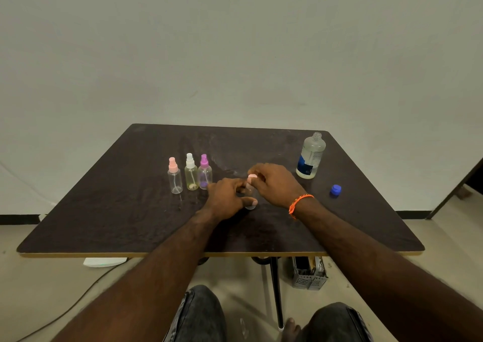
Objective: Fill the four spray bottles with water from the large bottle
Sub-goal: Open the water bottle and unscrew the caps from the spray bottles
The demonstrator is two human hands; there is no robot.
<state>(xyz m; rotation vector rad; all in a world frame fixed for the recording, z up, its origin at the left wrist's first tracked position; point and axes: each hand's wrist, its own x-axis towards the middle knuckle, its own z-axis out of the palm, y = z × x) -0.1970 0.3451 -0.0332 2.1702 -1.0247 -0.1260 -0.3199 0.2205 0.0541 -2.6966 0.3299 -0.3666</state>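
Right now, head view: left hand (228, 198) grips the small clear plastic spray bottle (250, 202) standing on the dark matte surface (104, 221); right hand (274, 182) pinches its pale pink spray cap (252, 177). Best hold the body steady, twist w/ fingertips only. Tall clear water bottle (311, 156), uncapped, stands to the right; round blue cap (335, 190) nearby. Three capped sprayers (190, 173) stand left.

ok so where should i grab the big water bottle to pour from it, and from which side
Grip the large bottle round its labelled middle, coming from its near right side with the right hand. It stands upright and uncapped near the table's far right corner, with open table there; its blue cap lies in front. Avoid the narrow open neck, probably too slim to steady a pour.
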